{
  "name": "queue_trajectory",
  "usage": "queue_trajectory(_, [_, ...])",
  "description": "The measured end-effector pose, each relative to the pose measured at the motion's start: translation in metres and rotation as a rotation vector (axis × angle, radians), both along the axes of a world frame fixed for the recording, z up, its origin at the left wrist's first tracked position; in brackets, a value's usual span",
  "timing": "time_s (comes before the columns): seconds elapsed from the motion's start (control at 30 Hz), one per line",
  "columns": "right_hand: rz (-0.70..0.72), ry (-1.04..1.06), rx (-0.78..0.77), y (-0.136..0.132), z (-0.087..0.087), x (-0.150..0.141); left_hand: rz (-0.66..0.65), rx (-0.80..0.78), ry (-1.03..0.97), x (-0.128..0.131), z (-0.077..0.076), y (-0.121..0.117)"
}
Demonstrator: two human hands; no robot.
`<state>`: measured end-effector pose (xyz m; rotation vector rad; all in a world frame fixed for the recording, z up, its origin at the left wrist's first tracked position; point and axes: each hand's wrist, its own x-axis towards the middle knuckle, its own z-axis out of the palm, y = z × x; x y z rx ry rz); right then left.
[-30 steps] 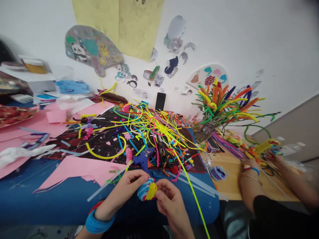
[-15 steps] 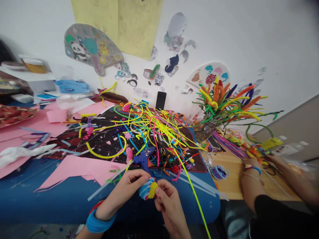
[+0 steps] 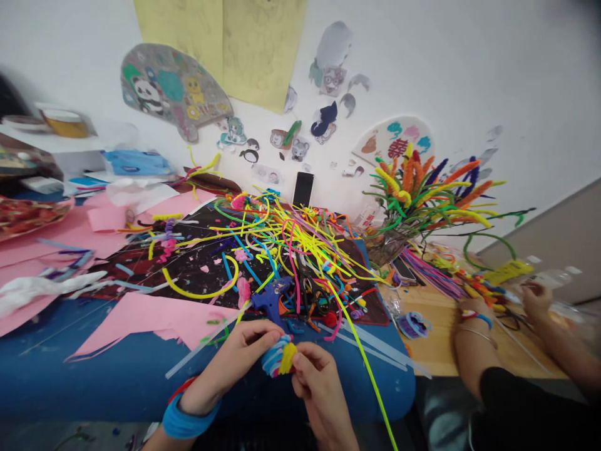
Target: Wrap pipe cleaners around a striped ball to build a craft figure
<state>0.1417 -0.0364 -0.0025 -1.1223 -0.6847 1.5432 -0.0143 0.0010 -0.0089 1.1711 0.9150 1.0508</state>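
Between my two hands, at the table's front edge, is a small piece of wound pipe cleaners (image 3: 276, 358), striped blue and white with a yellow part at its right. My left hand (image 3: 251, 344) pinches its upper left side. Thumb and fingers of my right hand (image 3: 317, 376) are closed on the yellow end. Just beyond my left hand lies a blue glue gun (image 3: 271, 299) with a clear stick at its back. One long yellow-green pipe cleaner (image 3: 361, 351) runs past my right hand toward the bottom edge. Black-handled scissors (image 3: 312, 294) lie behind, partly covered.
A tangled heap of pipe cleaners (image 3: 305, 238) covers the dark mat. Pink felt (image 3: 159, 319) lies at left, clear glue sticks (image 3: 375, 347) at right. A phone (image 3: 303, 189) leans on the wall beside a vase of pipe-cleaner flowers (image 3: 417, 188). Another person's arms (image 3: 479, 351) reach in at right.
The other person's far hand has lifted a little from the materials at right. My own hands and the wound piece look almost the same.
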Motion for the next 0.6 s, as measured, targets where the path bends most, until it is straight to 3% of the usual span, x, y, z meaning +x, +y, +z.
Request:
queue_trajectory(0.27, [0.057, -0.011, 0.040, -0.001, -0.005, 0.002, 0.061, 0.009, -0.001, 0.004, 0.001, 0.001])
queue_trajectory(0.47, [-0.105, 0.039, 0.071, 0.001, -0.002, -0.001, 0.213, 0.096, -0.025, 0.005, -0.001, -0.005])
queue_trajectory(0.6, [-0.204, 0.124, 0.097, 0.002, 0.003, -0.001, 0.146, 0.108, 0.024, 0.009, -0.002, -0.014])
